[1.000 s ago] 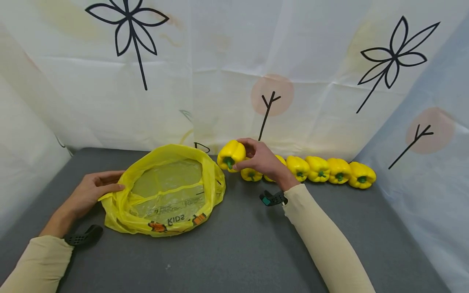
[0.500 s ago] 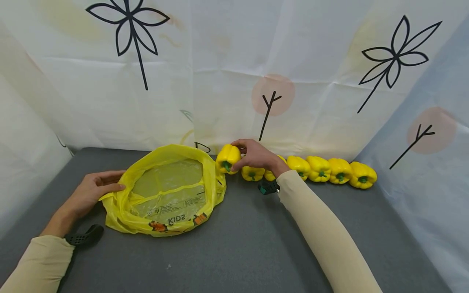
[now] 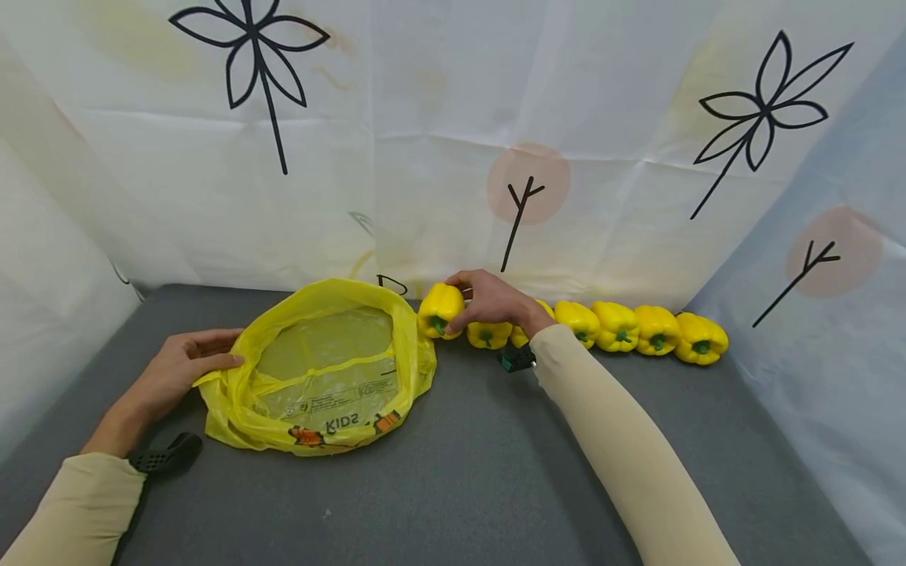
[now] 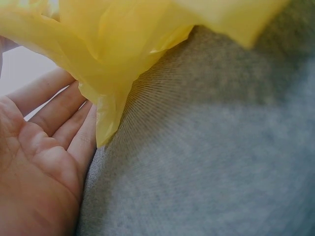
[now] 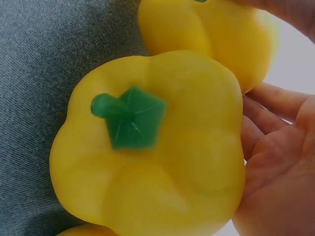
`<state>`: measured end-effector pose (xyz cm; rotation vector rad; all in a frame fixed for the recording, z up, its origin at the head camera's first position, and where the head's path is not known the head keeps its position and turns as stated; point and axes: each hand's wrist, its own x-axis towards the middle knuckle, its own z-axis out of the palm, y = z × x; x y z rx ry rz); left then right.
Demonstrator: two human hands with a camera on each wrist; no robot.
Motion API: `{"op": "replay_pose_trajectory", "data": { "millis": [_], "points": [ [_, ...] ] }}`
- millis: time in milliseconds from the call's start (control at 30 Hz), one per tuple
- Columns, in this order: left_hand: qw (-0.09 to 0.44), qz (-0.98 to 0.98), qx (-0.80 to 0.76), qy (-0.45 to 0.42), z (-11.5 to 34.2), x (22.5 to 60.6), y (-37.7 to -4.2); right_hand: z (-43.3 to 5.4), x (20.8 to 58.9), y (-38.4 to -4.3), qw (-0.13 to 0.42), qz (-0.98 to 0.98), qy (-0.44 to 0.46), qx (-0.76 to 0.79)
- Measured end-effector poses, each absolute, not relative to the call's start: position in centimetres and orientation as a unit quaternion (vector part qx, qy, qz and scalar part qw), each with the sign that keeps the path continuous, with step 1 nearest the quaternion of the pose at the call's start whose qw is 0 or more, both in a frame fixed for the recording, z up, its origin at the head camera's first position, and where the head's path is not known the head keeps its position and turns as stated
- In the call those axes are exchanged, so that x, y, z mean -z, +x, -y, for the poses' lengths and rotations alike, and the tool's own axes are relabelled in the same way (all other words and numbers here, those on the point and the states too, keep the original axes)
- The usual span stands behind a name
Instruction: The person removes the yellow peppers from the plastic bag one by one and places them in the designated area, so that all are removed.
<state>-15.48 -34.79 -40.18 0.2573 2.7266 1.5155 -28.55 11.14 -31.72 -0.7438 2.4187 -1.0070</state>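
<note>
A yellow plastic bag [image 3: 418, 369] with printed lettering lies with its mouth spread wide, left of centre in the head view. My left hand [image 3: 170, 373] pinches the bag's left rim, thumb on top; its fingers [image 4: 54, 110] stretch behind the plastic in the left wrist view. Between thumb and fingers my right hand [image 3: 494, 303] holds a yellow bell pepper [image 3: 440, 310], stem towards me, right beside the bag's right side. That pepper shows at the top of the right wrist view, behind a nearer bell pepper [image 5: 162, 162] with a green stem.
Several yellow bell peppers [image 3: 616, 327] stand in a row to the right, along the back of the grey table [image 3: 453, 487]; my right hand and wrist partly cover one. A printed white cloth [image 3: 439, 102] hangs right behind the table, and another cloth [image 3: 835, 377] closes the right side.
My right hand has moved slightly left and down with the bell pepper, bringing it to the left end of the row, beside the bag. My left hand has stayed at the bag's rim.
</note>
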Motion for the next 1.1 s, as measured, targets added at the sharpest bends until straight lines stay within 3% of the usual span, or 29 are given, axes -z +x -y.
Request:
{"op": "replay_pose_trajectory", "data": {
  "millis": [1100],
  "points": [
    [0.009, -0.866, -0.495, 0.078, 34.51, 40.11, -15.46, -10.55, 32.09, -28.63, 0.211, -0.895, -0.298, 0.256]
  ]
}}
